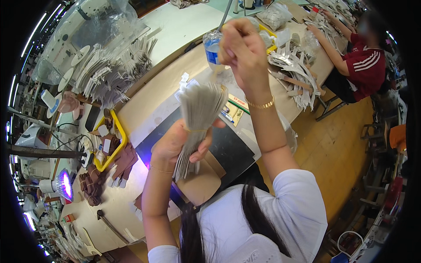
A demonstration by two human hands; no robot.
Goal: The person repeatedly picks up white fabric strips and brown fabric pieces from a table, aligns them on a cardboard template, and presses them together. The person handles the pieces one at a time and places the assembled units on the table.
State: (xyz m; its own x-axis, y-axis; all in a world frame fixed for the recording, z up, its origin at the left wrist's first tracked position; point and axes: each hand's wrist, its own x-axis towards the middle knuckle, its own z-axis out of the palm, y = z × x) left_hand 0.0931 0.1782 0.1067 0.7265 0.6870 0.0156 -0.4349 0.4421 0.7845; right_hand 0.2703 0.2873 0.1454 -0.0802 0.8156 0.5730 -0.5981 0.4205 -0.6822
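My left hand (172, 141) is wrapped round a thick bundle of thin grey-white strips (199, 105), held upright above the worktable. A thin band (195, 130) circles the bundle near its middle, and the upper ends fan out, slightly blurred. Up beyond the bundle, my right hand (246, 57) is raised with its fingers curled and pinched together. Whatever those fingers hold, if anything, is too small to make out. Just behind that hand stands a clear plastic bottle with a blue label (212, 51). Below the bundle lies a dark mat (236, 147) on the table.
Piles of grey strips (98, 74) lie at the far left, beside a yellow tray (124, 139) with brown pieces. A lit lamp (64, 184) stands at the left. More strips (294, 72) are heaped at the right, where a co-worker in a red shirt (366, 65) sits.
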